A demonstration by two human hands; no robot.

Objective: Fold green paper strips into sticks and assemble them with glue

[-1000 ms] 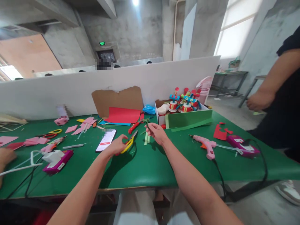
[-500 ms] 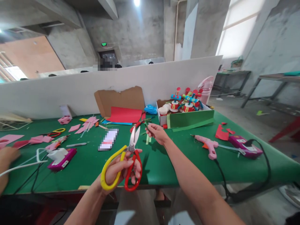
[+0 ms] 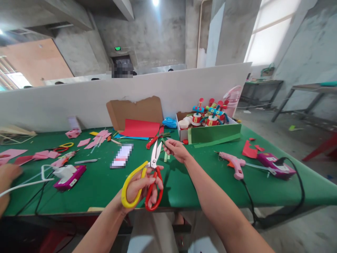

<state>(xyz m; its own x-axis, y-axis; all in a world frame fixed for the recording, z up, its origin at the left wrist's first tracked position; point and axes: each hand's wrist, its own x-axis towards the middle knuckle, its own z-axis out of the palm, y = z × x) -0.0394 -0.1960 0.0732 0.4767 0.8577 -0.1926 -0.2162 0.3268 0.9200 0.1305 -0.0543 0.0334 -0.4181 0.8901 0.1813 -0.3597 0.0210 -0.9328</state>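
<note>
My left hand (image 3: 143, 188) is closed around a pair of scissors (image 3: 153, 162) with one yellow and one red handle loop. Their blades point up and away from me, slightly parted. My right hand (image 3: 176, 149) pinches a small piece of green paper (image 3: 163, 143) close to the blade tips; most of it is hidden by the fingers. Below that hand, pale green paper strips (image 3: 166, 156) lie on the green table (image 3: 189, 189). Just beyond the blades rests a red-handled tool (image 3: 152, 142), beside a dark green coiled strip (image 3: 166, 134).
A box (image 3: 214, 135) of small paper-cup robots stands at the back right. On the right lie a pink glue gun (image 3: 233, 162) and a purple power strip (image 3: 276, 165). A phone (image 3: 121, 156) lies left of centre. Another person's hand (image 3: 10, 174) is at the far left.
My left hand has brought the scissors right and slightly up, towards the paper in my right hand. The blades have drawn a little closer together. My right hand has hardly moved.
</note>
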